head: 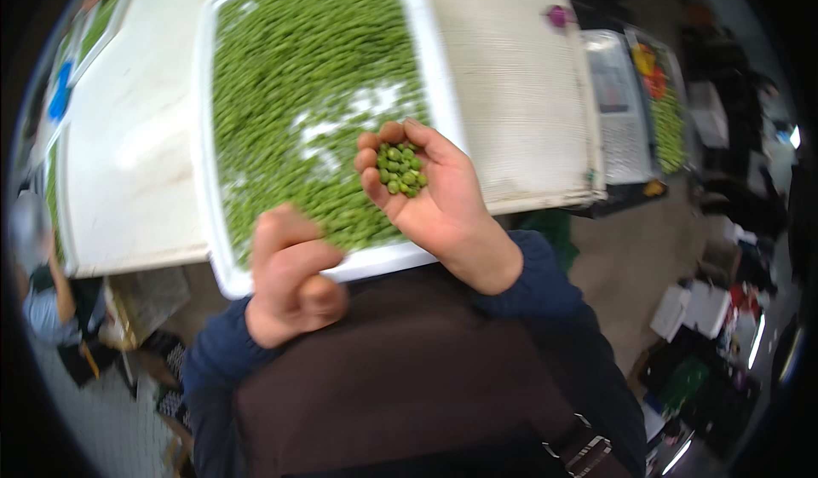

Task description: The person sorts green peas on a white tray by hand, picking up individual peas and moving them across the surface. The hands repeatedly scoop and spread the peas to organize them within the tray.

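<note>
My right hand (441, 203) is palm up and cupped around a small heap of round green pea-like pieces (399, 170). It hovers over the near right part of a white tray (208, 158). Spread across that tray lies a layer of small green pieces (307, 56), with white bottom showing through in patches. Low at the tray's near left corner is my left hand (294, 280), its fingers curled in and blurred. Whether anything is pinched in it is hidden.
The tray rests on a pale table (524, 94), whose right edge bears a purple object (558, 16). Beyond it stands a clear plastic container (617, 107) beside a tray of green, red and yellow pieces (664, 107). Another person (51, 286) is at the far left, near a blue object (61, 91).
</note>
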A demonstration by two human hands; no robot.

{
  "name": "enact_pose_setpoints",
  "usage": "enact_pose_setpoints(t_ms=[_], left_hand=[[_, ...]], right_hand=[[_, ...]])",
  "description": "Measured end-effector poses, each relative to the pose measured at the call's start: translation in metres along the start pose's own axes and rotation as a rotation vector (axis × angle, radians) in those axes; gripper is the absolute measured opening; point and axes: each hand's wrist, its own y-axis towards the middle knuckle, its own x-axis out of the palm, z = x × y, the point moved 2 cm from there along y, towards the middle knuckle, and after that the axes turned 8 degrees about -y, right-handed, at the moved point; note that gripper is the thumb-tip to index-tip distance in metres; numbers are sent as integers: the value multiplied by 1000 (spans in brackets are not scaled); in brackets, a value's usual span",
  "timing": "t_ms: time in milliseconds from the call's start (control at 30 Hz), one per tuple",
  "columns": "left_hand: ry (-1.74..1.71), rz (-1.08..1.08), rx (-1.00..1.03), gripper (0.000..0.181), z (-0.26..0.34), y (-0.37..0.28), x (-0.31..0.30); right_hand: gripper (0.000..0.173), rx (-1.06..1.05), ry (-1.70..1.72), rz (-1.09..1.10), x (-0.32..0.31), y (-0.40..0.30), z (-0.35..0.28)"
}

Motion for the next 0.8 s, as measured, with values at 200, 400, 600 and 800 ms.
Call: enact_pose_setpoints(t_ms=[200, 400, 600, 800], left_hand=[[13, 50, -211, 39, -4, -10, 2], [-19, 61, -335, 36, -13, -11, 3], [-87, 72, -426, 31, -18, -12, 12], [-90, 44, -487, 25, -24, -10, 13]], right_hand=[[15, -670, 37, -192, -17, -63, -192], [25, -1400, -127, 359, -101, -196, -423], [40, -1422, -738, 926, -162, -231, -490], [42, -1417, -971, 1062, -129, -223, -468]])
